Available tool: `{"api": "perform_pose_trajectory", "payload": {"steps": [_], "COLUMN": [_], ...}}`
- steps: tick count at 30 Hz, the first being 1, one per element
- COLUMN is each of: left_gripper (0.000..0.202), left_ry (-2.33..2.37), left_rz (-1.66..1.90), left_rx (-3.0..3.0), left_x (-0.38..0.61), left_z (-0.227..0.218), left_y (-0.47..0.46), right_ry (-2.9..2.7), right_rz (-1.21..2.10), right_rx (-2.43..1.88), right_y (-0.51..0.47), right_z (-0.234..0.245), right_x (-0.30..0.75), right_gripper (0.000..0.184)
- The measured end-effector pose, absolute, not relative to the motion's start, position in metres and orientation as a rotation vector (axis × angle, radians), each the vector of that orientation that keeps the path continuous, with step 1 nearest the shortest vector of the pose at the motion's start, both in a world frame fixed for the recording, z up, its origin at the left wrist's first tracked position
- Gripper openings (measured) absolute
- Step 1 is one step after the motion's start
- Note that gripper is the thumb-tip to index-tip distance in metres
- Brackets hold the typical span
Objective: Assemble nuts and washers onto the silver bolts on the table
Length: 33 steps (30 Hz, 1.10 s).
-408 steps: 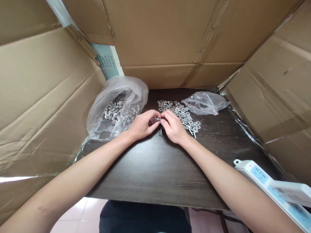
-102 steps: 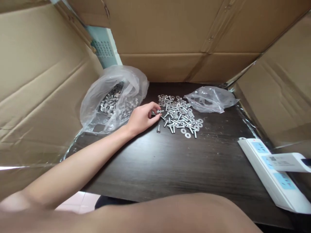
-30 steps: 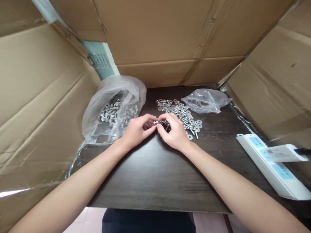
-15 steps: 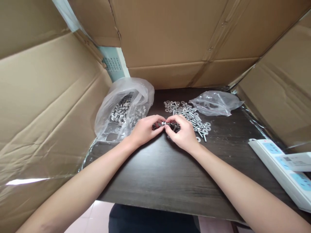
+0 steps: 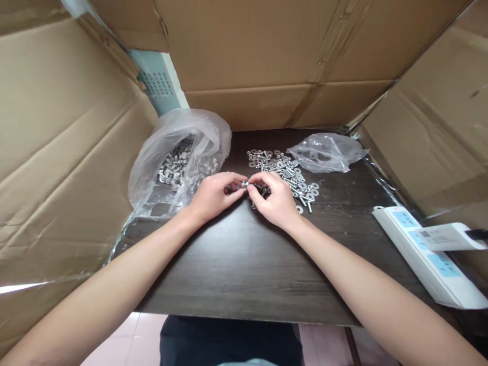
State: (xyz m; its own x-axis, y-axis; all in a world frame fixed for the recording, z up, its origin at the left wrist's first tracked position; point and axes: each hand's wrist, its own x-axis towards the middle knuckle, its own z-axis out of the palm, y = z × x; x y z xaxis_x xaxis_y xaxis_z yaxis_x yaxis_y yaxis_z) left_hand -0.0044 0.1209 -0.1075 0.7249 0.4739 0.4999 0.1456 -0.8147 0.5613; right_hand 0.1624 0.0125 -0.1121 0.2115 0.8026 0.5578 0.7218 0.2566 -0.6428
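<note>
Over the dark table, my left hand (image 5: 214, 197) and my right hand (image 5: 278, 202) meet at the fingertips. Between them is a small shiny metal bolt (image 5: 244, 184), with what looks like a nut or washer around it; the fingers cover most of it. Both hands are closed in a pinch on this piece. Just beyond my right hand lies a loose pile of bolts, nuts and flat washers (image 5: 292, 178). Left of my left hand, a clear plastic bag (image 5: 147, 170) lies open with many short bolts (image 5: 173, 170) inside.
A second, crumpled plastic bag (image 5: 330, 147) lies behind the pile. At the right is a white power strip (image 5: 419, 254) with a white device plugged in. Cardboard walls (image 5: 247, 46) enclose the dark wooden table (image 5: 244, 274) at the back and sides.
The view has shifted, so everything sits a little further left and higher. Both hands stay together on the bolt, with only slight finger movement.
</note>
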Motion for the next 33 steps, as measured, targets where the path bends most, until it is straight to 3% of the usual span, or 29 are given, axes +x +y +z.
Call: {"api": "perform_pose_trajectory", "payload": {"steps": [33], "left_gripper": [0.017], "left_ry": [0.481], "left_rz": [0.887], "left_rx": [2.397], "left_x": [-0.0019], "left_z": [-0.1088], "left_y": [0.1240], "right_ry": [-1.544], "right_rz": [0.097], "right_rx": [-1.507], "right_y": [0.0155], "right_z": [-0.1133], "right_x": [0.1654], "right_gripper": [0.009]}}
